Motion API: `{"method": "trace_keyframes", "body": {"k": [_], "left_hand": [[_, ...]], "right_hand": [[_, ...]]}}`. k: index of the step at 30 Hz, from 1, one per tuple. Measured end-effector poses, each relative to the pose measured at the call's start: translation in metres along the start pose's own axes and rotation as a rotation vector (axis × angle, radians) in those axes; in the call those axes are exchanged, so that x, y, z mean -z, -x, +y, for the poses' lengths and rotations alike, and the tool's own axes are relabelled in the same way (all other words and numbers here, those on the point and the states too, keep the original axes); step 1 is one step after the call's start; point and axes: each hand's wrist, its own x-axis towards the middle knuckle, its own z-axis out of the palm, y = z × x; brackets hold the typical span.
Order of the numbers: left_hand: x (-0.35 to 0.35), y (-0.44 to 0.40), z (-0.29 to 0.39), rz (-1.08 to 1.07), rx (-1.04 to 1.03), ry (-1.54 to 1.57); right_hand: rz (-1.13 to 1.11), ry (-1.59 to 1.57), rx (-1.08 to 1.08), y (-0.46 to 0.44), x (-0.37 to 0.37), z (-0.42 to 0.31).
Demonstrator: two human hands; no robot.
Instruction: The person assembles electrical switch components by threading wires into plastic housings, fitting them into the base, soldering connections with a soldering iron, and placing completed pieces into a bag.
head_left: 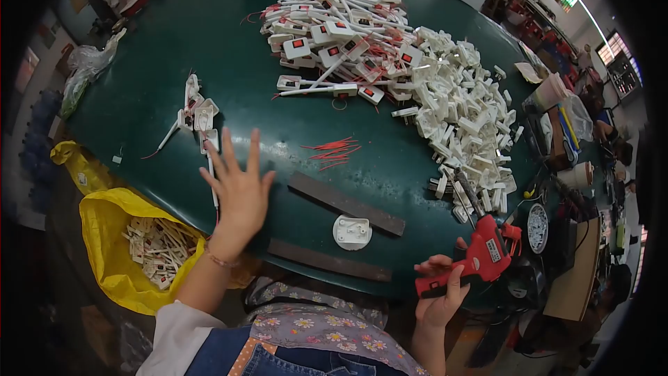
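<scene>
My left hand (240, 195) is open, fingers spread, over the table just right of a small group of white plug pieces (203, 118) with white-sleeved leads. Its fingertips come close to the lowest piece; I cannot tell whether they touch. My right hand (440, 292) is closed around the handle of a red pistol-shaped soldering gun (485, 254), whose thin metal tip points up and away. Between the hands, a round white holder (352, 234) with a plug housing on it sits between two dark bars (346, 203). Short red wires (334, 152) lie loose beyond them.
White switch housings with red rockers (334, 42) are heaped at the back. A pile of white plug shells (463, 118) spreads along the right. A yellow bag (104, 264) of finished-looking pieces stands at the lower left. A small round dish (537, 228) is at the far right.
</scene>
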Motion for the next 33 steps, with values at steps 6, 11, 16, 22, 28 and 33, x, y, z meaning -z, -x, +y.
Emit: {"method": "trace_keyframes", "body": {"k": [6,11,16,22,28,33], "left_hand": [[-0.042,-0.056,-0.103,-0.128,0.036,0.126],[-0.027,-0.091,-0.121,0.021,0.045,-0.23],[-0.013,-0.13,-0.042,0.279,-0.388,0.409],[-0.072,-0.153,-0.002,0.136,-0.235,0.322],[-0.067,-0.143,-0.016,0.161,-0.29,0.486],[-0.022,-0.133,-0.007,0.119,-0.227,1.073]], "right_hand": [[-0.23,-0.053,0.034,-0.016,0.026,0.009],[-0.194,-0.069,0.006,-0.02,0.031,0.023],[-0.161,-0.056,0.034,-0.019,0.027,0.025],[-0.147,-0.045,0.069,-0.017,0.031,0.027],[-0.148,0.016,0.046,-0.019,0.028,0.029],[-0.14,0.024,0.045,-0.019,0.028,0.027]]}}
